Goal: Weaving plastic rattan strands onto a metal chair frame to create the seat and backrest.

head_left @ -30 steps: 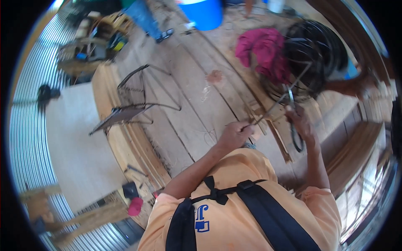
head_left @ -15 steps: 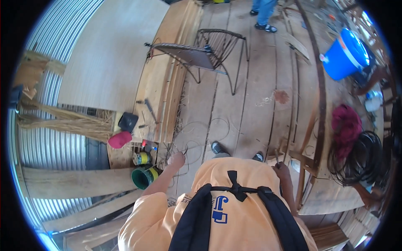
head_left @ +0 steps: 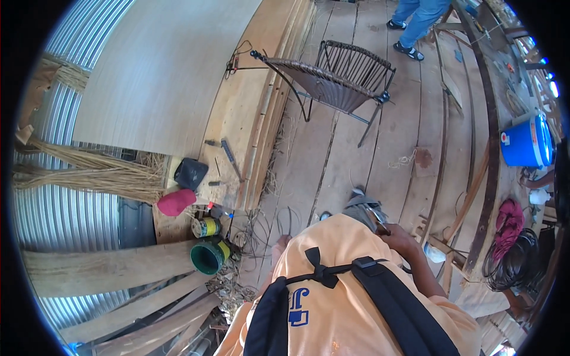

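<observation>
My left hand (head_left: 282, 242) is low beside the shirt, largely hidden by it. Its fingers look closed on a thin dark strand (head_left: 289, 219) that loops up from it; the grip is hard to make out. In front of my right side, my right hand (head_left: 396, 238) is closed around a slim metal hand tool (head_left: 376, 218), possibly pliers, pointing away from me. Farther ahead stands a chair (head_left: 347, 89) with a dark metal frame and brown woven cord, out of reach of both hands.
Stacked boards and a large plywood sheet (head_left: 160, 71) lie left, with a red cap (head_left: 176, 202) and a green bucket (head_left: 208, 256) nearby. Right are a blue cooler (head_left: 525, 142) and a coil of black cord (head_left: 515, 261). A person in blue trousers (head_left: 424, 21) stands at the far end.
My view has turned and moved forward, so the chair looks nearer and farther right. My left hand has drawn in toward the shirt. The tool in my right hand has come farther into sight.
</observation>
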The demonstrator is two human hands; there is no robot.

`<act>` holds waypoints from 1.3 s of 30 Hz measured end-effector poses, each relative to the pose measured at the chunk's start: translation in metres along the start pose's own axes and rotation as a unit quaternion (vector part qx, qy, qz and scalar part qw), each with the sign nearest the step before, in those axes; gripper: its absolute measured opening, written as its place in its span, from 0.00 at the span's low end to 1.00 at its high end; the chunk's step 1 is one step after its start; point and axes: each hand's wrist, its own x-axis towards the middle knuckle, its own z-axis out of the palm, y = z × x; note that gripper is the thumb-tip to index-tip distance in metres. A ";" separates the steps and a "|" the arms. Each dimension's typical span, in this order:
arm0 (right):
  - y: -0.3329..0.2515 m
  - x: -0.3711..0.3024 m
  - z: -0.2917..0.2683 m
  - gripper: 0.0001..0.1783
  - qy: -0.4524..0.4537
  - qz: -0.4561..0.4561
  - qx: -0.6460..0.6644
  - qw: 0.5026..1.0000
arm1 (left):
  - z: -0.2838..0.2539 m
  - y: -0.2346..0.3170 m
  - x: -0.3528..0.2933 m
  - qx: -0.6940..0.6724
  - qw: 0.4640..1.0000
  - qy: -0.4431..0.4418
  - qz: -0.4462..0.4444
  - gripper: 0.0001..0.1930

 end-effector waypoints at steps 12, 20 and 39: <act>-0.081 0.160 -0.097 0.13 0.421 -0.185 0.313 0.831 | -0.160 0.260 0.265 -0.456 0.863 0.156 0.153 0.18; -0.167 0.186 -0.126 0.15 0.487 -0.097 0.193 0.846 | -0.193 0.328 0.424 -0.434 0.886 0.073 0.142 0.23; -0.181 0.195 -0.140 0.09 0.661 -0.096 0.283 0.688 | -0.174 0.410 0.412 -0.514 0.840 -0.068 0.158 0.18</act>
